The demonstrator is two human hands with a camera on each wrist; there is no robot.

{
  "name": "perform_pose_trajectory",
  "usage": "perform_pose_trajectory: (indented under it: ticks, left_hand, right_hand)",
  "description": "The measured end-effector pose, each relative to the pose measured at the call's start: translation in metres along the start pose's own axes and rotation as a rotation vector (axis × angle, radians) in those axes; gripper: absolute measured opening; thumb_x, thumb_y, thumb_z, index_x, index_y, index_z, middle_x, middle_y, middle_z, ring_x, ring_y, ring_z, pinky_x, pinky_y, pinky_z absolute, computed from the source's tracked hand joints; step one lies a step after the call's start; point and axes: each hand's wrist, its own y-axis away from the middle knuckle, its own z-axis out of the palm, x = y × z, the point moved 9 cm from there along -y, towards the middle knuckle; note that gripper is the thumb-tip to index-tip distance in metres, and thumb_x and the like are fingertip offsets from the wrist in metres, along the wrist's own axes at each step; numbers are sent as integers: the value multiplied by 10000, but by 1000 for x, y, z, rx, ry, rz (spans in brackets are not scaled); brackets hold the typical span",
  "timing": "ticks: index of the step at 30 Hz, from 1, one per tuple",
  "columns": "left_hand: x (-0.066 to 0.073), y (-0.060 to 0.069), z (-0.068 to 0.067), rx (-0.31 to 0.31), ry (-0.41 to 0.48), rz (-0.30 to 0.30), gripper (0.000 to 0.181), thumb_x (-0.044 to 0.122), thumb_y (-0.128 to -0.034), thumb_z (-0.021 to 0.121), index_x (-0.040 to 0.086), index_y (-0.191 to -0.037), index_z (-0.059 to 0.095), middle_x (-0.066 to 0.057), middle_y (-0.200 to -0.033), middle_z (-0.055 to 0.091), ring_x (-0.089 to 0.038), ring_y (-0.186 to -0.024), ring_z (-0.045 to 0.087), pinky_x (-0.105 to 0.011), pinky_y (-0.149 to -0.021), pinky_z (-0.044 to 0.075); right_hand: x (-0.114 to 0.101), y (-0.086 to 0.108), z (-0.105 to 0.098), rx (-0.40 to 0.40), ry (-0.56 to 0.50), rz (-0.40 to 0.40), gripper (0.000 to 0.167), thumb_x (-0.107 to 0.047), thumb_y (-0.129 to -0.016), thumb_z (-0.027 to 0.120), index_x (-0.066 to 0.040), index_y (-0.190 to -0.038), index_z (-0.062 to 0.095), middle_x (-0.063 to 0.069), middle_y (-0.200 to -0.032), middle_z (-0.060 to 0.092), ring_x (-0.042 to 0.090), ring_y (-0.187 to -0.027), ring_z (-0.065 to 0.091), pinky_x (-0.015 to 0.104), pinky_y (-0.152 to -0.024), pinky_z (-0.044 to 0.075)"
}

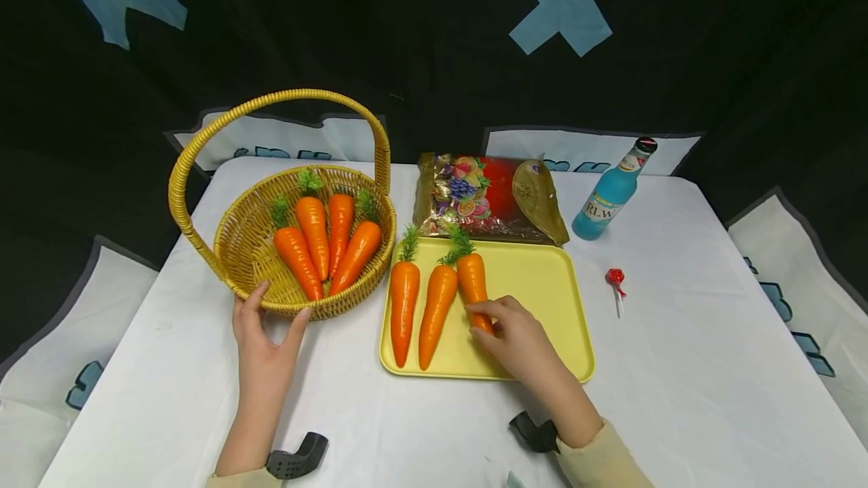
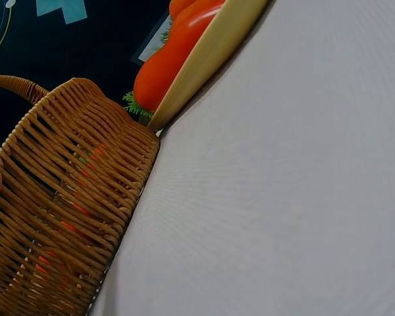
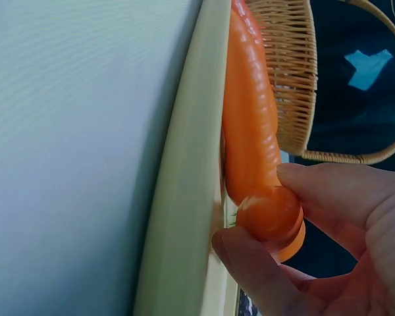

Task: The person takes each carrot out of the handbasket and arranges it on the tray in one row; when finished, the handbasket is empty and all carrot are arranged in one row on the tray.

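Note:
My left hand (image 1: 264, 352) holds the near rim of a yellow wicker basket (image 1: 230, 247), its thumb spread away from the fingers along the rim. Inside the basket lie several orange carrots (image 1: 312, 236) with green tops. A pale yellow tray (image 1: 536, 269) stands to its right with three carrots on it. My right hand (image 1: 518, 337) pinches the tapered end of the rightmost carrot (image 1: 472, 281) between thumb and fingers. In the right wrist view that carrot's rounded tip (image 3: 270, 214) shows between the fingertips. The other two carrots (image 1: 404, 307) lie left of it.
Behind the tray lies a shiny red and gold packet (image 1: 502, 198) with fruit printed on it. A blue bottle (image 1: 610, 194) stands at the back right, and a red lollipop (image 1: 615, 281) lies in front of it. White cloth (image 1: 678, 398) covers the table.

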Motion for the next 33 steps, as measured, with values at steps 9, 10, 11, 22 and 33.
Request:
perform_pose_trajectory:
  ticks: [9,10,11,22,33]
  left_hand:
    - [1,0,0,-2,-6,17,734,121,-871,728,116,-1469,302,-103,-1572,75,-285,-1406,193,-488,-1122,214]
    - [1,0,0,-2,-5,19,735,120,-870,729,116,-1469,302,-104,-1571,78,-282,-1405,195,-486,-1123,215]
    - [1,0,0,-3,-4,18,737,121,-870,729,118,-1469,300,-102,-1570,79,-282,-1405,195,-486,-1122,215]
    - [1,1,0,-6,-8,6,741,123,-872,727,134,-1473,294,-92,-1576,58,-294,-1403,197,-503,-1119,218]
    - [0,0,0,0,-9,8,732,141,-872,729,135,-1468,304,-100,-1577,65,-286,-1404,198,-477,-1124,211]
  right_hand:
    - [-12,-12,17,-25,-9,-30,290,-185,-842,761,-156,-1123,696,25,-926,556,151,-720,499,286,-631,451]
    - [-13,-12,19,-30,-9,-34,288,-183,-841,762,-154,-1119,691,20,-917,553,142,-711,501,281,-625,455]
    - [-14,-12,21,-34,-11,-39,288,-182,-839,763,-151,-1115,690,17,-903,551,137,-702,501,279,-618,455]
    - [-29,-5,30,-79,124,-84,275,-257,-882,712,-169,-1141,676,36,-856,509,129,-558,430,251,-492,372]
    - [-41,-2,37,-100,243,-128,309,-327,-880,703,-151,-1131,671,56,-825,507,137,-484,400,256,-435,334]
